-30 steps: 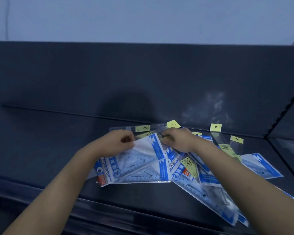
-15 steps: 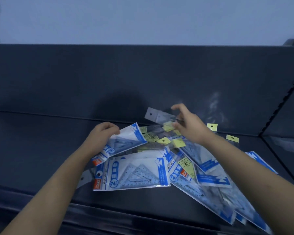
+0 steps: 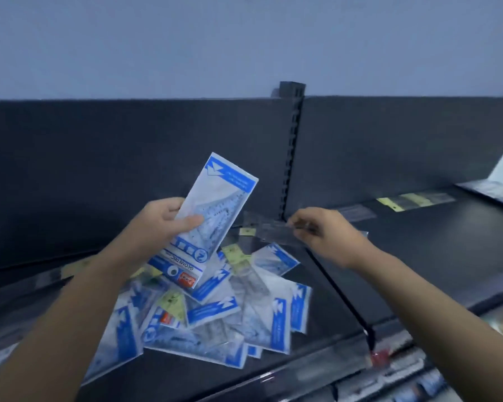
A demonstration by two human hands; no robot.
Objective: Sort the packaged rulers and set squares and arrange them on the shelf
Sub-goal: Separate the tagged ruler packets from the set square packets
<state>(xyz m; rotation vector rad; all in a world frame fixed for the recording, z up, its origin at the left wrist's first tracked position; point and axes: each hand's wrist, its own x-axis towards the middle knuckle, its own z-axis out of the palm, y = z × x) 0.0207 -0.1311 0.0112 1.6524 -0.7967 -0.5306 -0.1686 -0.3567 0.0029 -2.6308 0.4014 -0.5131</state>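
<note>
Head view: my left grip [image 3: 160, 227] holds blue-and-white plastic set-square packs [image 3: 221, 198], probably light and slick, by one end above the dark shelf [image 3: 418, 256]; my right grip [image 3: 328, 239] pinches a clear plastic ruler sleeve [image 3: 269, 229], likely floppy.

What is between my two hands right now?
In the head view, the blue set square pack that the left hand grips and the clear ruler pack that the right hand pinches fill the gap, above the pile.
</note>
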